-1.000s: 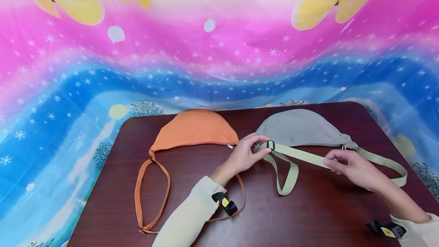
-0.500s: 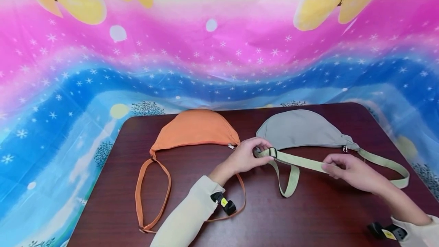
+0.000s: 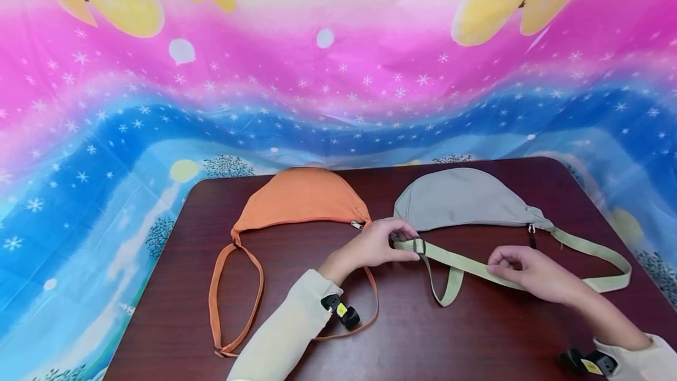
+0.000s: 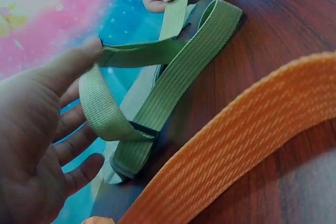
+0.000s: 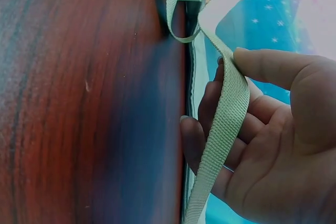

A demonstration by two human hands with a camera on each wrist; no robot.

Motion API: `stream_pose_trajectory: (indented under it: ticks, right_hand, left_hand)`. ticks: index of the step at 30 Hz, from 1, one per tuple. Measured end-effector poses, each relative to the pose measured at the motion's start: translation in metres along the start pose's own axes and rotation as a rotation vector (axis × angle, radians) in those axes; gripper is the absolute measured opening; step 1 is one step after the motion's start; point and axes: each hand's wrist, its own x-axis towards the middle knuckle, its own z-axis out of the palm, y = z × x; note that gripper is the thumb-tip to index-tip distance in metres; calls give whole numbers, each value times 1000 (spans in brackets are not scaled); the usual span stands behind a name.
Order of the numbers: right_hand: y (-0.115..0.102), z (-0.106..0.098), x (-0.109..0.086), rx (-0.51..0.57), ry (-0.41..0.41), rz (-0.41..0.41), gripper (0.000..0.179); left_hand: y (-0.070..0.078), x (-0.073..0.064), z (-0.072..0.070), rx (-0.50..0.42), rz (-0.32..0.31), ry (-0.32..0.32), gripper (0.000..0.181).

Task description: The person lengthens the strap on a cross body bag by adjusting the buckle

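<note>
A grey crescent-shaped waist bag (image 3: 465,199) lies at the back right of the table with its pale green webbing strap (image 3: 460,260) drawn out in front. My left hand (image 3: 378,244) pinches this strap beside its dark slider buckle (image 3: 419,246). In the left wrist view the thumb (image 4: 86,56) presses at the strap's edge, and a doubled loop hangs beyond. Further right, my right hand (image 3: 534,272) pinches the same strap between thumb and fingers. The right wrist view shows the strap (image 5: 228,103) running down across those fingers.
An orange waist bag (image 3: 304,199) lies to the left, its thin strap (image 3: 214,298) looped toward the front and passing under my left forearm. The dark wood table (image 3: 433,346) backs onto a printed snowflake cloth (image 3: 317,110).
Both hands have come down a little with the strap, and the buckle sits lower. My right hand is slightly further left, nearer the buckle. The two bags stay where they were.
</note>
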Motion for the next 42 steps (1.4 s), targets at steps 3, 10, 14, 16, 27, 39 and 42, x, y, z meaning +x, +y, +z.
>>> stream_pose_trajectory:
  ticks: [3, 10, 14, 16, 27, 39, 42]
  right_hand:
    - [0, 2, -1, -20, 25, 3, 6]
    - [-4, 3, -3, -32, 78, -5, 10]
    - [-6, 2, -4, -37, 85, -10, 10]
    - [-6, 2, -4, -38, 87, -10, 10]
    - [-7, 11, -2, 60, 0, -22, 4]
    - [-22, 38, 3, -67, 25, -34, 7]
    - [-29, 43, 4, -119, 40, -13, 10]
  left_hand:
    - [-2, 0, -1, -57, -23, 23, 33]
    - [-4, 8, -3, 5, -192, 211, 17]
    - [-2, 11, -6, 41, -333, 240, 20]
    - [0, 13, -8, 51, -410, 215, 24]
    - [10, 15, -1, 62, -596, 100, 36]
    - [9, 21, 7, 122, -612, 79, 31]
    - [9, 21, 8, 118, -612, 86, 29]
